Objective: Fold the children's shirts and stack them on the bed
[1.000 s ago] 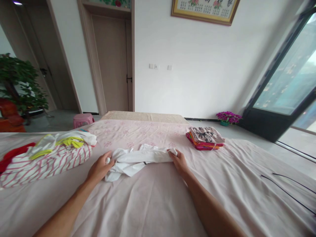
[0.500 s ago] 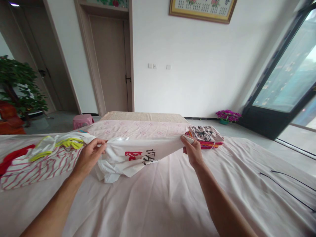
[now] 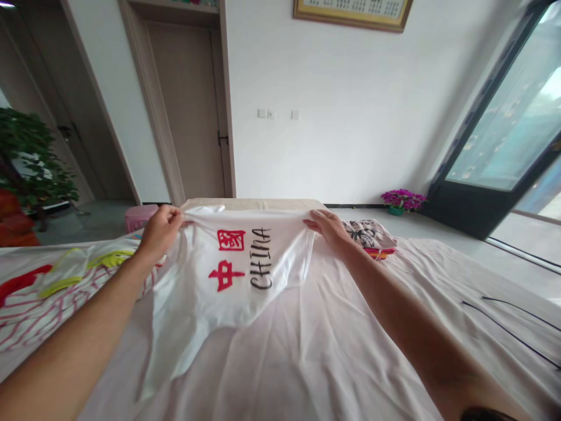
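A white T-shirt [image 3: 228, 263] with red characters and the black word CHINA hangs sideways between my hands, above a pale pink bedsheet [image 3: 333, 351]. Its upper edge is pinched at the left by my left hand [image 3: 162, 228]. At the right end, the fingers of my right hand [image 3: 326, 228] grip the same edge. The cloth is stretched between them and droops lower on the left. Beside my left forearm lie loose clothes [image 3: 83, 269], striped, white with yellow trim, and red. Behind my right hand sits a stack of folded clothes [image 3: 372, 237], partly hidden by that hand.
A pink stool [image 3: 138, 217] stands past the bed's far left edge. Black cords [image 3: 508, 330] lie on the sheet at the right. Purple flowers [image 3: 405, 200] in a pot are on the floor by the glass door [image 3: 486, 140]. A leafy plant [image 3: 33, 158] stands at the left.
Both hands have risen with the T-shirt, which has unfolded downward so that its full print shows. My right hand has shifted slightly left. The view has also moved a little.
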Demonstrator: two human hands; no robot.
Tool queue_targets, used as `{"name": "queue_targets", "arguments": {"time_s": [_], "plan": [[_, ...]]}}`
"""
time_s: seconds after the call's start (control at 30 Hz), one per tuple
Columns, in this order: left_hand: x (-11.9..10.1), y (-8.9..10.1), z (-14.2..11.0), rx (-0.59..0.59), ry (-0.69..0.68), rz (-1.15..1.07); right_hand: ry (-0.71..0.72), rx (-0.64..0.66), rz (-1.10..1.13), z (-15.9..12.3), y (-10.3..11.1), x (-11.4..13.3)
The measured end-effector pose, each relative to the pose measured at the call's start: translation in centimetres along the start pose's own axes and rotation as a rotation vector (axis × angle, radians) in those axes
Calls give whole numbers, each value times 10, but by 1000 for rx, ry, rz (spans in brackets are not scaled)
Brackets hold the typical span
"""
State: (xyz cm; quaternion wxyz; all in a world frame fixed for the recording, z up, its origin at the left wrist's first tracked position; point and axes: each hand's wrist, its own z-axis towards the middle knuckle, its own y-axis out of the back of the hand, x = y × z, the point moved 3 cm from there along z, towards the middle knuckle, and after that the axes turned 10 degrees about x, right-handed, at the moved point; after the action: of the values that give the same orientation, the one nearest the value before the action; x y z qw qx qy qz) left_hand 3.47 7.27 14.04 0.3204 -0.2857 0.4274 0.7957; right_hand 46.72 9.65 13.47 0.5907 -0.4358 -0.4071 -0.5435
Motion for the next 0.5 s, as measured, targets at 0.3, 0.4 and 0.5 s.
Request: {"name": "queue_targets", "arguments": {"time_s": [0.3, 0.4, 0.5], "plan": [[-28, 7, -6, -16, -280, -55, 374, -37, -90, -16, 18, 25], [23, -26, -44, 223, -189, -52, 168, 62, -145, -51, 30, -27], [75, -60, -84, 441, -118, 26, 11, 158, -240, -82, 44, -81]]}}
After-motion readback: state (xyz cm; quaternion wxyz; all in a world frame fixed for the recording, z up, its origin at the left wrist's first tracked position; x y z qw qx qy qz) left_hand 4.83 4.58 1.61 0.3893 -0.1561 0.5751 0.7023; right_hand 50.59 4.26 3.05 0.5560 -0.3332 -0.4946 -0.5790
